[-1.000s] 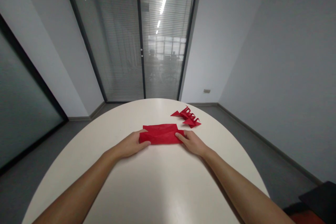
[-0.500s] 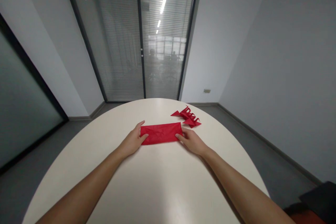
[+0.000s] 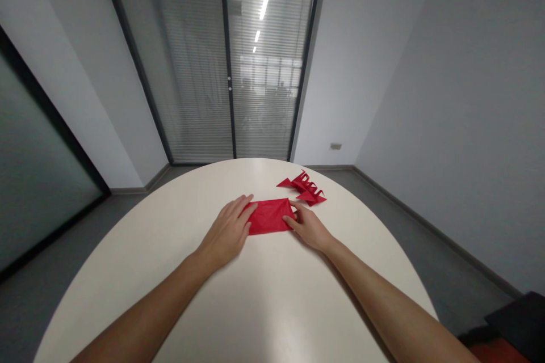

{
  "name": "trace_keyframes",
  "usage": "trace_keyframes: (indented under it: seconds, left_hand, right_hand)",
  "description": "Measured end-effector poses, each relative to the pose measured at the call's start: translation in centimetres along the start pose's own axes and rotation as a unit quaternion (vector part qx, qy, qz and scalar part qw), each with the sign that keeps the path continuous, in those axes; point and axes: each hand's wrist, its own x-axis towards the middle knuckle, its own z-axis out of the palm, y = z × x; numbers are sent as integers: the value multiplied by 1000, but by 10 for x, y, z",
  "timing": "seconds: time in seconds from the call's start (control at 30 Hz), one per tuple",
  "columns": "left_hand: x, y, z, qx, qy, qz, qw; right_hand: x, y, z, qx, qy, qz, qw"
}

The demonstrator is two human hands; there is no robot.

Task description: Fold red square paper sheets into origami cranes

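Observation:
A folded sheet of red paper [image 3: 272, 215] lies flat on the round white table [image 3: 255, 306]. My left hand [image 3: 227, 232] lies flat on the paper's left part, fingers stretched out and pressing down, so that end of the sheet is hidden. My right hand [image 3: 309, 227] rests at the paper's right edge, fingers extended and touching it. Neither hand grips anything.
Several folded red paper figures [image 3: 304, 188] lie in a small pile on the table just beyond my right hand. Glass doors with blinds [image 3: 225, 62] stand behind the table. A dark object [image 3: 515, 323] sits low at the right, off the table.
The red paper was folded flat into a strip. My left hand then slid to the right over it, now covering its left part. My right hand stayed at the right edge.

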Motion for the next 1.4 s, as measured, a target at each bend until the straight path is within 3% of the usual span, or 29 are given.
trace_keyframes:
  seconds: [0.17, 0.3, 0.5, 0.6, 0.73, 0.83, 0.93, 1.07, 1.23, 1.4]
  left_hand:
    - [0, 3, 7, 68, -31, -18, 997]
    - [-2, 4, 13, 21, -93, 7, 995]
    - [-6, 8, 19, -74, -193, -64, 976]
    - [-7, 7, 21, -77, -228, -87, 967]
    - [-9, 10, 21, -53, -217, -78, 972]
    - [-10, 12, 20, -41, -186, -47, 980]
    - [-9, 12, 19, -55, -180, -17, 982]
    - [-8, 10, 22, -61, -206, -27, 976]
    - [-6, 10, 29, -45, -202, -63, 976]
    - [-3, 12, 31, -30, -207, -118, 971]
  right_hand:
    - [1, 7, 3, -41, 16, 27, 999]
    - [0, 7, 4, -56, 21, 29, 998]
    - [-1, 0, 0, -97, 5, 28, 995]
    - [-1, -9, -3, -175, 13, 8, 984]
    - [-5, -33, 0, -282, 66, -54, 956]
    - [-13, -50, 9, -279, 4, -128, 952]
    - [-21, -56, 20, -226, -117, -193, 948]
    - [-24, -48, 23, -213, -218, -126, 944]
    - [-21, -41, 18, -236, -217, -58, 946]
    - [-19, -39, 16, -275, -209, -33, 938]
